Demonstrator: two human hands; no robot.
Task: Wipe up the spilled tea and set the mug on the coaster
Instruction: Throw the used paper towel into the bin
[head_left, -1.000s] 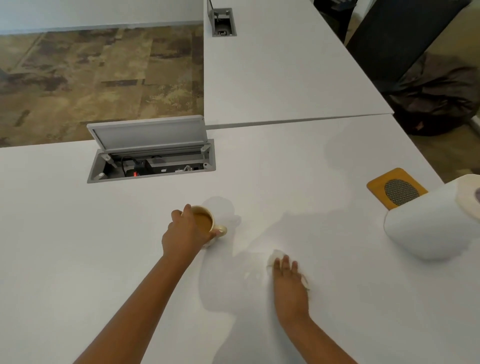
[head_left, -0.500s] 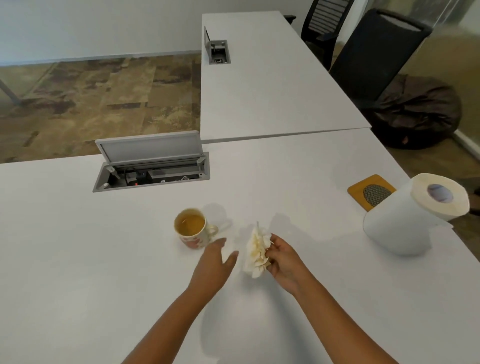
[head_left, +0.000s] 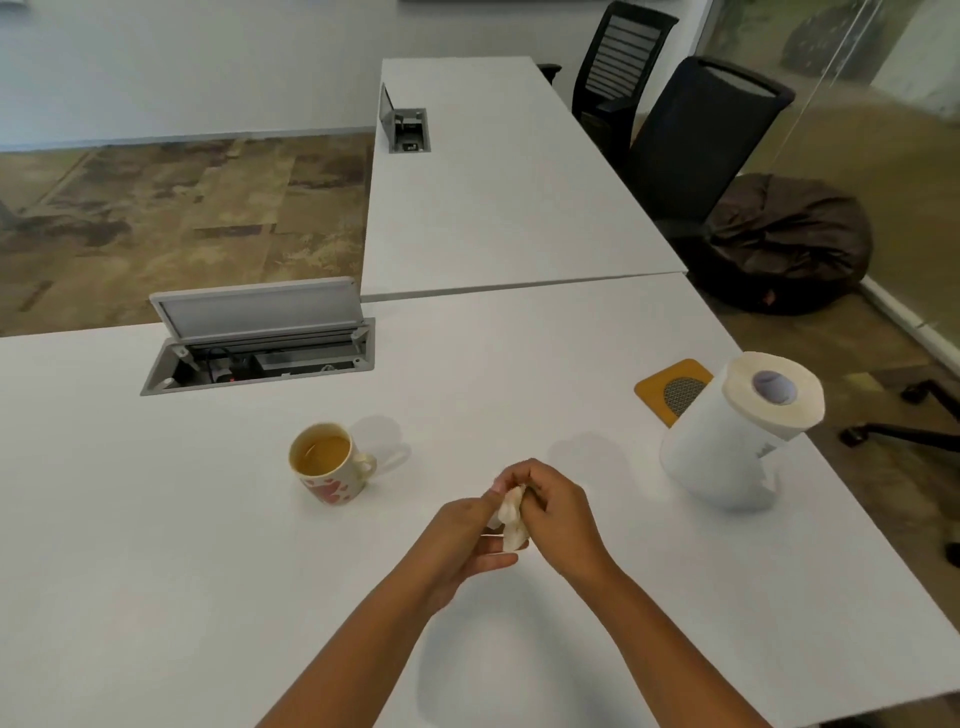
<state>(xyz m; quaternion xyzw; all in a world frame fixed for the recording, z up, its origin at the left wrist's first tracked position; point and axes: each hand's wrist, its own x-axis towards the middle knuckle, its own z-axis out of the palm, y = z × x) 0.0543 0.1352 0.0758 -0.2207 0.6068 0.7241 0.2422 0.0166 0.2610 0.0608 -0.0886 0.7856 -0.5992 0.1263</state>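
Both hands, left hand (head_left: 467, 540) and right hand (head_left: 558, 514), pinch a crumpled white paper towel (head_left: 511, 522) between their fingers above the counter (head_left: 156, 545); the mug (head_left: 327, 462) holds brown tea.

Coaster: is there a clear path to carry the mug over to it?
Mostly. The table is bare between the mug and coaster. It is crowded at the coaster's near-right corner, which the paper towel roll covers in view; approach from the left.
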